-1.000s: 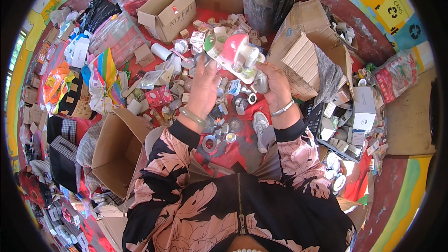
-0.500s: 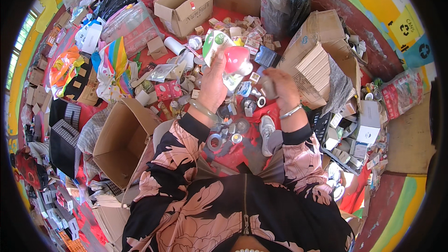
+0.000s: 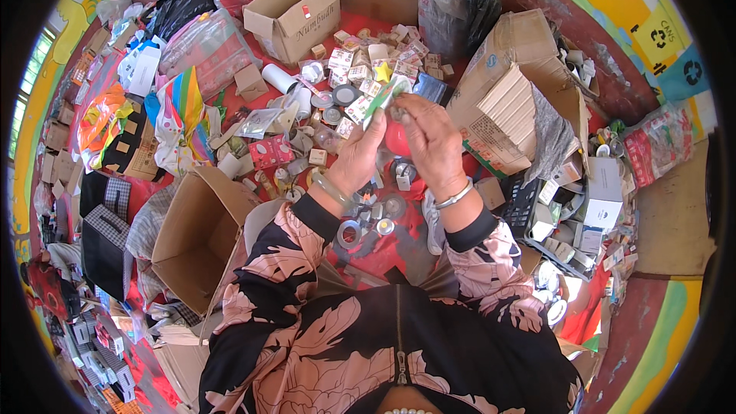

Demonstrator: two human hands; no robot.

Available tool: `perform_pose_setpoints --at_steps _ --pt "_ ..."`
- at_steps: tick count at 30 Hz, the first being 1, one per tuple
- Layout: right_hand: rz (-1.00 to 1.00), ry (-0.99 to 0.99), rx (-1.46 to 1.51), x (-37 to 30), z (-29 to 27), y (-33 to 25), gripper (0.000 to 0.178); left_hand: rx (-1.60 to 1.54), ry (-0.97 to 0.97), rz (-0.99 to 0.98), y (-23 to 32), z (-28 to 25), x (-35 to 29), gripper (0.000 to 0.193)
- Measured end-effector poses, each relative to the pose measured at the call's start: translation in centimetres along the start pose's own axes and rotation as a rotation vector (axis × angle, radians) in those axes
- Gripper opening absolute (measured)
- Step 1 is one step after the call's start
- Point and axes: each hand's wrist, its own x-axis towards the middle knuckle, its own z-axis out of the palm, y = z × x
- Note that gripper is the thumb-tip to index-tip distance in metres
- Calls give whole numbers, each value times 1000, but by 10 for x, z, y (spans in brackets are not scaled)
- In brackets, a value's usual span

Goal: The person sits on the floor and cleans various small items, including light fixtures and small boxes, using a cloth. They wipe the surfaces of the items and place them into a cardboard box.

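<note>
Black jacket (image 3: 460, 337), pink flowers (image 3: 316, 383), metal zip (image 3: 399, 337), pale bangle (image 3: 331, 192), silver bangle (image 3: 454, 195)

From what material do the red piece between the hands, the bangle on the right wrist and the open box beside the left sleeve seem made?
Red piece: perhaps smooth plastic, from its even colour and rounded outline; the right hand partly hides it.
Bangle: probably polished metal, silvery with bright highlights.
Open box: almost surely matte cardboard, brown with stiff, flat walls.

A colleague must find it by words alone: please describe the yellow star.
Find the open carton, top left of centre. A pile of small boxes lies to its lower right; the star sits there, just above the card in the left hand. Its pointed, bright yellow shape differs from the pale boxes.
</note>
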Motion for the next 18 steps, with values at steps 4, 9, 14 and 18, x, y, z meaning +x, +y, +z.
perform_pose_setpoints --at_steps 4,9,14,18 --pt "380 -54 238 1 -15 34 15 -173 -66 -132 -1 -2 4 41" --pt "696 160 576 8 -38 50 19 -346 -115 -326 16 0 5 42" --pt "646 -15 627 4 -36 36 17 -171 -210 -404 15 4 2 48" --pt "623 -72 223 0 -19 38 15 -75 -256 -411 14 9 -5 45"
